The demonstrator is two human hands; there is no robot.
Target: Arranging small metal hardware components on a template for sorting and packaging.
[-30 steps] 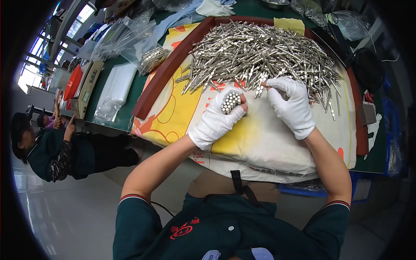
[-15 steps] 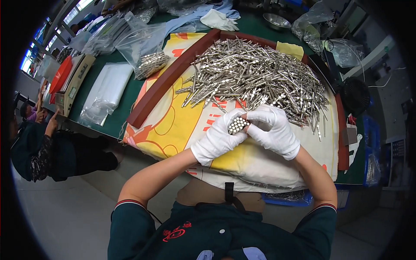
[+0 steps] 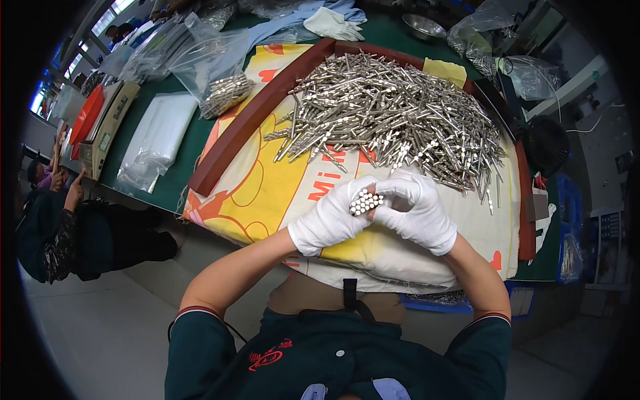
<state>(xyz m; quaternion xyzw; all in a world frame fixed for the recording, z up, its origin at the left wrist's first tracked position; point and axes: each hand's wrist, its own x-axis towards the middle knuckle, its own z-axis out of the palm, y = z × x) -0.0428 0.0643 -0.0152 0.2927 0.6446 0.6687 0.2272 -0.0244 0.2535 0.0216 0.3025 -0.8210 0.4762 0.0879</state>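
My left hand [image 3: 331, 216], in a white glove, is closed around a bundle of metal rods [image 3: 366, 203]. The rods' bright round ends face up toward me. From the other side my gloved right hand [image 3: 419, 212] curls in, its thumb and forefinger against the bundle's right edge. The bare fingertips show past the glove. Most of the bundle's length is hidden by the left palm. Just beyond both hands spreads a large heap of loose metal rods [image 3: 393, 120], slim and stepped in shape, lying on a yellow and white printed cloth [image 3: 267, 193].
Dark red wooden rails [image 3: 260, 113] frame the heap. Left of them lie a bag of rods [image 3: 227, 93], flat clear plastic bags [image 3: 160, 133] and a scale [image 3: 105, 130] with a red tray [image 3: 89, 113]. A co-worker [image 3: 73, 220] stands left. A metal bowl [image 3: 425, 28] and a black fan [image 3: 547, 145] are beyond and right.
Both hands stay together at the bundle, and the right fingers have shifted slightly along its edge. The rod ends now show as a flatter, more slanted cluster. The whole view has shifted a little.
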